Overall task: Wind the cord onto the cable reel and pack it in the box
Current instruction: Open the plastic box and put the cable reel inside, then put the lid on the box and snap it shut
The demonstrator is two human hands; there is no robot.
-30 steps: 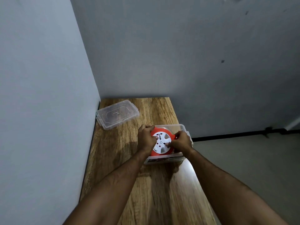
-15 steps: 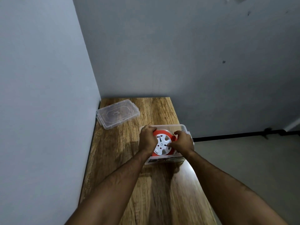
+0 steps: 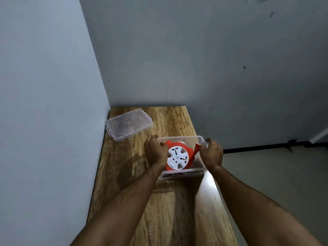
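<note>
An orange cable reel [image 3: 178, 158] with a white socket face lies inside the clear plastic box [image 3: 182, 174] on the wooden table [image 3: 170, 210]. My left hand [image 3: 156, 152] grips the box's left rim beside the reel. On the right rim my right hand [image 3: 211, 154] is curled, with the orange plug end of the cord [image 3: 196, 148] just left of its fingers. The wound cord is mostly hidden under the reel's face.
The box's clear lid [image 3: 128, 126] lies at the table's back left, against the left wall. Grey walls close the table's left and far sides. The table's right edge drops to a grey floor, where a black bar [image 3: 266, 147] runs along the wall's foot.
Both hands have come off the reel's face and moved outward to the box's sides. The reel now sits lower in the box, with its plug end showing at the right.
</note>
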